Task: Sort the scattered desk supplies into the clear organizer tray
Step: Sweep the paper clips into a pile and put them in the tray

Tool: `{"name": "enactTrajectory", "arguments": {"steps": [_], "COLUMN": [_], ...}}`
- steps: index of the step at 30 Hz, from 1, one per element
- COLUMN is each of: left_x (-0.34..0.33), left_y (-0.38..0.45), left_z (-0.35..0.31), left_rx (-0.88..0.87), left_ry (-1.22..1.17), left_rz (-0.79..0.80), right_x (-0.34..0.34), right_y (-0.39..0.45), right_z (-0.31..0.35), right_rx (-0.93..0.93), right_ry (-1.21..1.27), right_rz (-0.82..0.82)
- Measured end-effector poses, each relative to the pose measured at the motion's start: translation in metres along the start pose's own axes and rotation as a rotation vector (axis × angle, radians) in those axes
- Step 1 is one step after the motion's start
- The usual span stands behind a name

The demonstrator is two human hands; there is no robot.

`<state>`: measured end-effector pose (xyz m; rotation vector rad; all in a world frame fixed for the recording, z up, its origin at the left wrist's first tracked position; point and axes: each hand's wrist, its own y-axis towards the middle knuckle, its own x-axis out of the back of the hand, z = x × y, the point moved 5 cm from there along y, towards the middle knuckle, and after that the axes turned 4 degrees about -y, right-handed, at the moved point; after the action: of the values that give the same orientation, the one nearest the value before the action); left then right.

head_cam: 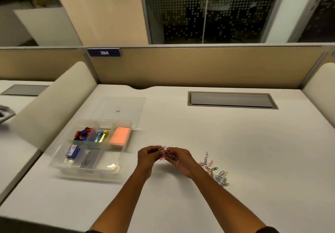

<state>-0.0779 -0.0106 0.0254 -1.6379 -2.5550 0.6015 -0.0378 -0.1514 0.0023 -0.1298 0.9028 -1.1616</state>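
while both hands meet just right of the clear plastic organizer tray [59,162], the left hand [147,157] and right hand [178,158] pinch a tangled clump of red paper clips [167,155] between them. right of the tray, past the hands, loose coloured paper clips [215,172] lie scattered on the white desk [235,142]. the tray's clear lid [119,108] lies just behind it.
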Motion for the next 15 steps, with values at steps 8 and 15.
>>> {"name": "enactTrajectory", "arguments": {"steps": [8,15], "left_x": [0.097,0.172], "left_y": [-0.006,-0.001], "left_z": [-0.03,-0.056], "left_rx": [-0.05,-0.099], "left_ry": [-0.039,-0.003], "left_rz": [-0.17,-0.223], "right_x": [-0.095,-0.171], "right_y": [0.02,0.029], "right_z": [-0.041,-0.072], "right_rx": [-0.089,-0.097], "right_ry": [-0.014,-0.036], "right_rz": [0.102,0.084]}}
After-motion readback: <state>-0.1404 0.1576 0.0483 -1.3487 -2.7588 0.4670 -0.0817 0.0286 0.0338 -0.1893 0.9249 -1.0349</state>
